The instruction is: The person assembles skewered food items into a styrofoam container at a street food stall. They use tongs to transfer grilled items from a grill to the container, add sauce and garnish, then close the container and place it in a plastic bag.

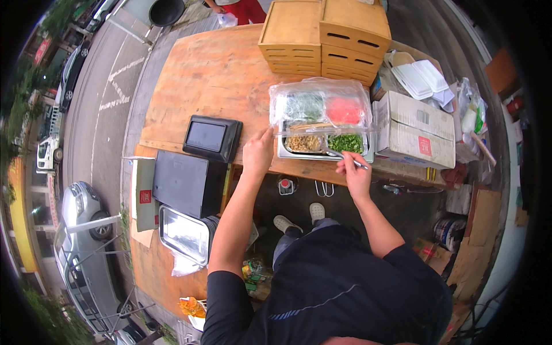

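A metal tray (372, 155) holds a tan chopped food (303, 144) and chopped green herbs (348, 142) in its near half. Clear plastic wrap (316, 87) lies over its far half, above a pale green food and a red food (345, 110). My left hand (259, 150) is closed, its fingertips pinching the near left edge of the wrap. Between the fingers of my right hand (355, 171) is the handle of a metal spoon (359, 164). The spoon's other end reaches the boundary between the tan food and the herbs. Wooden sticks (307, 126) lie across the tray's middle.
Stacked wooden boxes (322, 34) stand behind the tray, a cardboard box (417, 129) at its right. White foam containers (420, 79) lie farther back. At left are a black container (211, 138), a dark box (190, 183) and stacked metal trays (184, 233). Another person (238, 10) stands beyond the table.
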`<state>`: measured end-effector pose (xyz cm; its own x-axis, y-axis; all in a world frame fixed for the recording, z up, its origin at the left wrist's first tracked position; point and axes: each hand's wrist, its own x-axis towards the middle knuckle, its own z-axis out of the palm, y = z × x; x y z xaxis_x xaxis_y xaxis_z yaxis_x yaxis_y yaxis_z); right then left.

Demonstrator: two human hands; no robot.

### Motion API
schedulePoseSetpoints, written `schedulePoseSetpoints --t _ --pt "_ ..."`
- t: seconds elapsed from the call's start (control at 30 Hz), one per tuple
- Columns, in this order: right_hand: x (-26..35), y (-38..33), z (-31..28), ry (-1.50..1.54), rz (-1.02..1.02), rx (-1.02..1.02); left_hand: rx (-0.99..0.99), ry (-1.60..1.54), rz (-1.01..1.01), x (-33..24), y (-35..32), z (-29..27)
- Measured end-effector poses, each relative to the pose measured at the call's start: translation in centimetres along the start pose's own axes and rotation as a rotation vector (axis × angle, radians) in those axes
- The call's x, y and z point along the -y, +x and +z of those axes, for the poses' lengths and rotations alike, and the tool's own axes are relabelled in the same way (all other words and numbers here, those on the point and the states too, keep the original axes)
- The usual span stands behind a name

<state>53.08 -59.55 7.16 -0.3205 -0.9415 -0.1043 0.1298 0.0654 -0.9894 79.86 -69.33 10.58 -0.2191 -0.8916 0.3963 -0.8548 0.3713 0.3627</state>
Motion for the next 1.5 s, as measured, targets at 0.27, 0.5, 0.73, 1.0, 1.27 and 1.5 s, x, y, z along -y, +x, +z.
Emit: schedulePoseSetpoints --t 0.27,0.5,0.73,1.0,1.27,1.5 --pt "2.5 -6.0 -3.3 -0.061 0.174 0.176 0.045 -0.209 -0.235 1.6 -5.1 3.8" --pt "4.3 -7.8 0.6 -0.034 0.102 0.284 -0.283 -0.411 -0.255 2.6 -8.3 6.8" --pt "3.5 -14.2 15.9 -0.101 0.06 0.771 -0.103 -0.513 -0.63 0.4 -29.8 1.7" --pt "-7.0 -41.6 37.0 -0.142 0.235 1.503 -0.278 -0.373 -1.708 -12.3 -72.3 -10.7" --pt "-12.9 -63.1 46.7 -0.292 -0.225 1.71 -0.913 -0.146 -2.368 -29.0 -90.9 -5.4" --pt "-13.6 -66.8 48.2 -0.376 -0.523 1.758 -1.137 -1.02 -2.494 -33.6 -86.1 6.9"
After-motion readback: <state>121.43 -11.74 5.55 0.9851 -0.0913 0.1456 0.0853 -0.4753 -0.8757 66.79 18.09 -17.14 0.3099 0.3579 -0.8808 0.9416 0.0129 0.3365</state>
